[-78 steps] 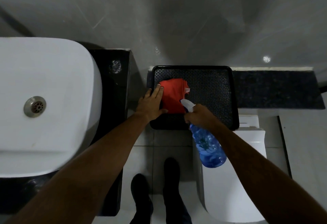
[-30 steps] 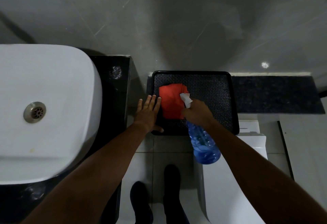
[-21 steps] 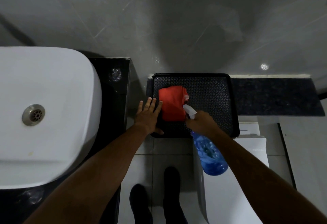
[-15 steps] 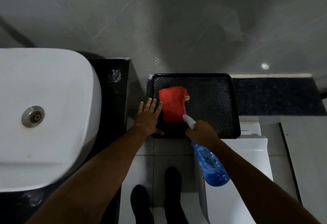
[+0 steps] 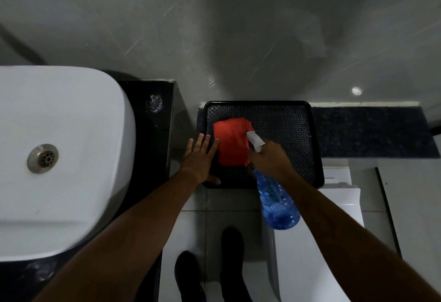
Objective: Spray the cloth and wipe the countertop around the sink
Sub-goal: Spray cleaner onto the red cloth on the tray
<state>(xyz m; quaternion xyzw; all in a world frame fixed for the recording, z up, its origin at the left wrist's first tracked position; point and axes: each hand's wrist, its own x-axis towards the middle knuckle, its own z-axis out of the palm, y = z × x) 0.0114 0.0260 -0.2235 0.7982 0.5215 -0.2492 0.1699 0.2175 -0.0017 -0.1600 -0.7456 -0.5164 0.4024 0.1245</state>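
Observation:
A folded red cloth [image 5: 230,144] lies in the left half of a black textured tray [image 5: 284,125]. My left hand [image 5: 199,158] rests flat on the tray's left rim, fingers spread, fingertips touching the cloth's left edge. My right hand [image 5: 269,159] grips the neck of a blue spray bottle [image 5: 276,202], whose white nozzle [image 5: 254,141] points at the cloth's right edge. The white sink [image 5: 59,158] with its metal drain [image 5: 43,158] sits on the black countertop [image 5: 155,120] to the left.
The tray rests above a white toilet tank [image 5: 338,189], beside a dark speckled ledge [image 5: 372,132]. A grey tiled wall [image 5: 214,27] stands behind. My two dark shoes [image 5: 229,261] stand on the pale floor tiles below.
My right hand pulled the bottle back toward me, then pushed it forward again, so the nozzle is back at the cloth's right edge. My left hand has stayed on the tray's rim.

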